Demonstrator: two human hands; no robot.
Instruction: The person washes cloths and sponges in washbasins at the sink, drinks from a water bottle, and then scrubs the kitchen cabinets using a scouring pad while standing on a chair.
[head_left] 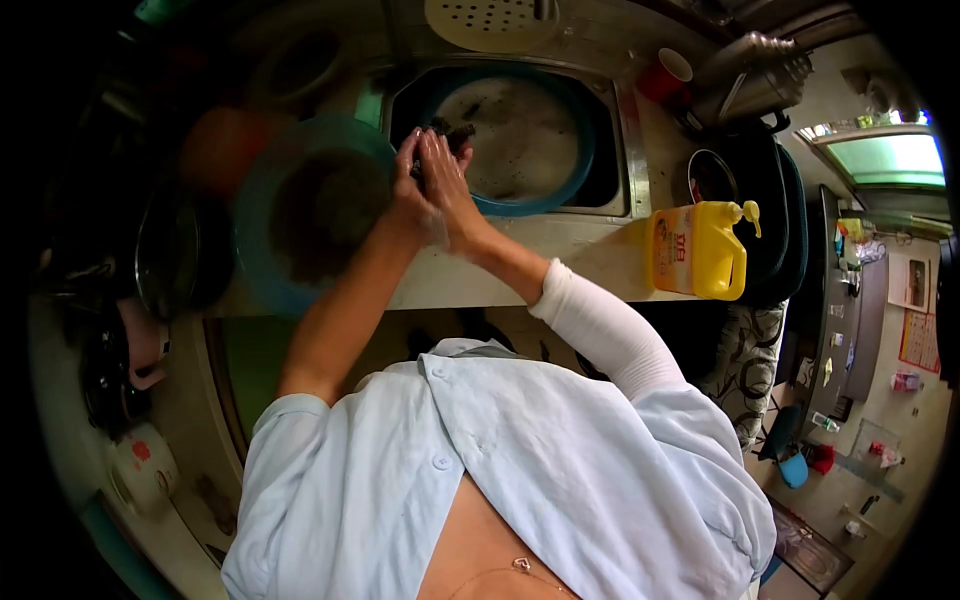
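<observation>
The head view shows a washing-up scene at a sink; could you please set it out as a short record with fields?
Left hand: pressed against the right hand
Right hand: fingers extended, against the left hand
Between the hands: dark clump, identity unclear
Sink: contains a blue basin of cloudy liquid with dark specks
Left of the hands: second basin, bluish, dark contents, blurred
Right side: yellow jug with a pump top, on the counter

dark clump (pixel 459 134) (mostly hidden between hands (pixel 446 188)), left basin (pixel 248 235) blurred, perforated disc (pixel 490 30) cut off
</observation>
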